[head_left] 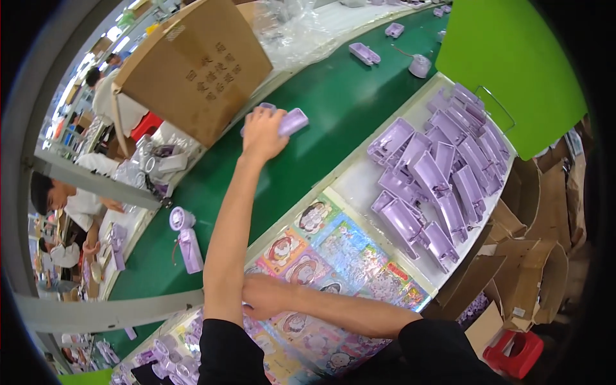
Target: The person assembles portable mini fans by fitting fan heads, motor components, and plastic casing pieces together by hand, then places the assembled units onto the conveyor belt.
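My left hand (262,135) reaches out over the green conveyor belt (340,102), its fingers closed around a light purple plastic housing (294,122). Some purple also shows on the far side of those fingers; whether it is a second piece I cannot tell. Close to my body, my right hand (269,297) is curled above a mat printed with colourful cartoon pictures (359,256). My left forearm crosses in front of it and hides most of its fingers, so what it holds cannot be made out. A purple handheld piece with a round head (188,239) lies on the belt at left.
A white tray (350,192) at right carries several purple shells (436,173). Beyond the belt stands a big cardboard box (199,70). A green panel (507,70) rises at far right, above open cartons (529,276) and a red stool (513,353). Co-workers sit at left.
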### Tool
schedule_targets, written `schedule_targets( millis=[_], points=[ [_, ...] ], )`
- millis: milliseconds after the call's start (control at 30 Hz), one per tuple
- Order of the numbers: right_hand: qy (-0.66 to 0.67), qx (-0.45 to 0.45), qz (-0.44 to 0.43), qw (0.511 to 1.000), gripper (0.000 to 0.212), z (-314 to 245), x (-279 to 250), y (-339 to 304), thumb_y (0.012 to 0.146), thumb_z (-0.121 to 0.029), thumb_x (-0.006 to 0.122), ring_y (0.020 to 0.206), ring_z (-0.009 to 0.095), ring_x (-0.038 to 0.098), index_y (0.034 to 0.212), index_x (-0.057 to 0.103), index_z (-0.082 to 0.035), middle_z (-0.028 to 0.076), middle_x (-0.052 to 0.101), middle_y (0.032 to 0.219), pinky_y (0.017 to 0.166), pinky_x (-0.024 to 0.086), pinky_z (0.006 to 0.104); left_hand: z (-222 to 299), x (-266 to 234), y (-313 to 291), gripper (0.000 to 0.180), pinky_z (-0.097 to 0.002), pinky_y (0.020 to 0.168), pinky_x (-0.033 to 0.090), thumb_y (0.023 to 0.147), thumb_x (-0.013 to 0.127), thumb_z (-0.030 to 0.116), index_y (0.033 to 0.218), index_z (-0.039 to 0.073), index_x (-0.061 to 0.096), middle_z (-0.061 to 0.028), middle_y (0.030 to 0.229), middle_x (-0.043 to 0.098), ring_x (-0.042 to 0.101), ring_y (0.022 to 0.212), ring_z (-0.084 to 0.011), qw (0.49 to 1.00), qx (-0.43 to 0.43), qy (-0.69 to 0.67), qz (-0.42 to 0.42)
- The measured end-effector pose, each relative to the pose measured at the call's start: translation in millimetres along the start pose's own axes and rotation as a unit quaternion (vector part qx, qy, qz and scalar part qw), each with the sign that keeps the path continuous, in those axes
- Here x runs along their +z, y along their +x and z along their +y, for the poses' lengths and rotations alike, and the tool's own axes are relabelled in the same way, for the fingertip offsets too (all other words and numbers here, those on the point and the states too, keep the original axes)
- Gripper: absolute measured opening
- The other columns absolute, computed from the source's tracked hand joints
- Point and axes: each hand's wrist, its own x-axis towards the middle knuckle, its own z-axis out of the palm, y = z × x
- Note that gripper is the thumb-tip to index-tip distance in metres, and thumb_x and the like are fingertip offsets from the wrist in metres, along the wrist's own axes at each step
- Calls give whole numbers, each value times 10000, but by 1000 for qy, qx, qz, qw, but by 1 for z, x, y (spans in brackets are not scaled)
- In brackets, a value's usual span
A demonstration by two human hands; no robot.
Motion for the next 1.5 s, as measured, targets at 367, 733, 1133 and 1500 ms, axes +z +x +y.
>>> schedule_targets(
  millis=[367, 733, 1133, 1500],
  points=[
    [7, -24, 3, 1000, 378, 3, 1, -2, 668, -40, 607, 1032, 424, 606, 1035, 657, 34, 235, 631, 1057, 902, 500, 500, -4, -8, 5, 358, -504, 1149, 334, 821, 768, 338, 1108, 134, 709, -104, 1121, 694, 605, 1158, -293, 990, -101, -14, -99],
    [-11, -48, 15, 999, 375, 13, 9, -2, 660, -56, 617, 974, 426, 624, 1015, 664, 55, 244, 631, 990, 855, 512, 507, 112, -96, -58, 356, -484, 816, 509, 730, 733, 323, 1004, 96, 739, -173, 957, 631, 630, 886, -380, 977, 10, -151, -148],
    [7, -51, 6, 999, 393, 15, 22, -7, 805, -128, 614, 1088, 385, 642, 1181, 669, -26, 213, 692, 1137, 999, 486, 459, 176, -108, -90, 497, -504, 804, 533, 882, 716, 387, 1213, 29, 616, -258, 1059, 658, 673, 957, -423, 928, 30, -264, -260],
    [-23, -33, 22, 999, 328, 19, 24, -7, 771, -100, 653, 1104, 378, 638, 1087, 693, -22, 193, 696, 1132, 1004, 482, 471, 173, -46, -7, 319, -457, 780, 553, 814, 770, 309, 975, 38, 721, -149, 887, 726, 712, 871, -342, 946, -69, -264, -178]
  ],
)
